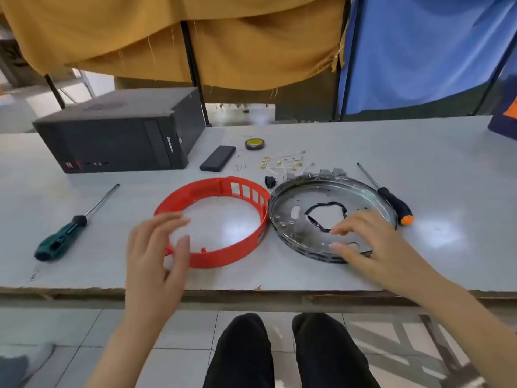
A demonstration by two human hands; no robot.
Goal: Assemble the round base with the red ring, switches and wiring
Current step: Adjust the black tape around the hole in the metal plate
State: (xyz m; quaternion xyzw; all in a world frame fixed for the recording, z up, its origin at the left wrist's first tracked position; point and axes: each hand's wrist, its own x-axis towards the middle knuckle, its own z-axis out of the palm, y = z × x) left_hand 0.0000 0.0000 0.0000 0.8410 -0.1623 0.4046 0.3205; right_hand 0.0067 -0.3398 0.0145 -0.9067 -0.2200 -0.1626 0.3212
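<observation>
Grey worktable [363, 141] is carrying every part, with ochre and blue cloths hanging behind it. At centre, the red ring [223, 249] is lying flat, its slotted wall turned toward the round metal base [293, 197], which is sitting just to its right, the two rims touching or nearly so. Behind the base, the loose wiring [282, 161] with brass terminals is lying spread out, a black switch [269, 181] is sitting just beside the base's far rim, and small grey parts [333, 172] are standing at that rim. The left hand [155, 247] is hovering at the ring's near-left edge, fingers relaxed and spread, gripping nothing. The right hand [372, 242] is lying over the base's near-right part, fingers extended; whether they are touching the metal cannot be told. A green-handled screwdriver [60, 238] is lying at left, an orange-tipped screwdriver [391, 200] at right. A black computer case [112, 135], a dark flat device [218, 158] and a tape roll [254, 143] are resting farther back.
</observation>
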